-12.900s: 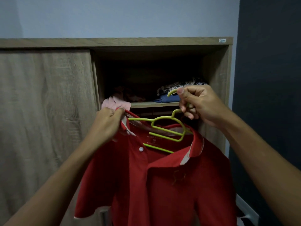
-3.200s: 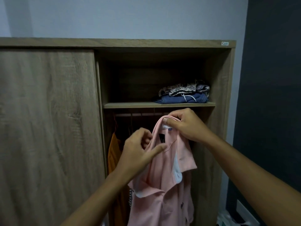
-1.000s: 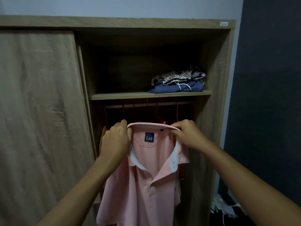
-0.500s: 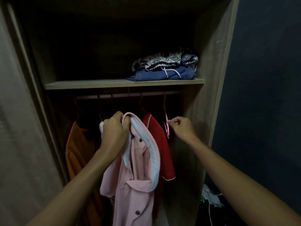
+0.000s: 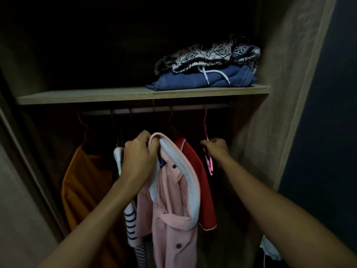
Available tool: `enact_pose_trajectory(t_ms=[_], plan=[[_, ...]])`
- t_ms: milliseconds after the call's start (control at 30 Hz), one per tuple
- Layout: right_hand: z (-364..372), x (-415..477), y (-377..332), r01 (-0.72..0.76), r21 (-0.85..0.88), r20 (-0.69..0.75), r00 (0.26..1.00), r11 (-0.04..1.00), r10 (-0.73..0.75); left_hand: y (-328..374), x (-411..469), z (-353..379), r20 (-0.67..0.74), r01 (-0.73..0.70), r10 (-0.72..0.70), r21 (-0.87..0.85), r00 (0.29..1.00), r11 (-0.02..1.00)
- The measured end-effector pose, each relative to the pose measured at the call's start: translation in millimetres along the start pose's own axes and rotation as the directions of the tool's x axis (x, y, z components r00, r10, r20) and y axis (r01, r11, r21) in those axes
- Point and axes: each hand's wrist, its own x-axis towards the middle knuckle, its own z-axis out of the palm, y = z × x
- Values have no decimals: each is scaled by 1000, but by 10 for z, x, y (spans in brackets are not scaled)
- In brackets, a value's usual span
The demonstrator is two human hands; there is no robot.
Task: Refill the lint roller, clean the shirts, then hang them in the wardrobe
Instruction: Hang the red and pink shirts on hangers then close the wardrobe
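- My left hand (image 5: 138, 157) buries its fingertips in the collar of the pink shirt (image 5: 173, 219); its hem runs off the bottom edge.
- Behind my right hand (image 5: 215, 147), part of the pink hanger (image 5: 209, 163) is hidden.
- Above both grips, hanger hooks (image 5: 171, 120) fade into shadow.
- Below my right forearm, a white scrap (image 5: 269, 248), cut off, unidentifiable.

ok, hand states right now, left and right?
Left hand: closed, gripping the pink shirt at its collar.
Right hand: closed, pinching the pink hanger that hangs in the wardrobe.
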Motion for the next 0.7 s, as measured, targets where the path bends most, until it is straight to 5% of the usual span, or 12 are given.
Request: enact_pose_trajectory(t_ms=[400, 700], plan=[[-58, -206, -2, 122, 130, -65, 991, 984, -114, 9, -45, 35, 19, 19, -19, 11, 1000, 1000], [-488, -1521, 40, 165, 121, -20, 986, 979, -164, 141, -331, -291, 98, 23, -18, -49, 995, 999]])
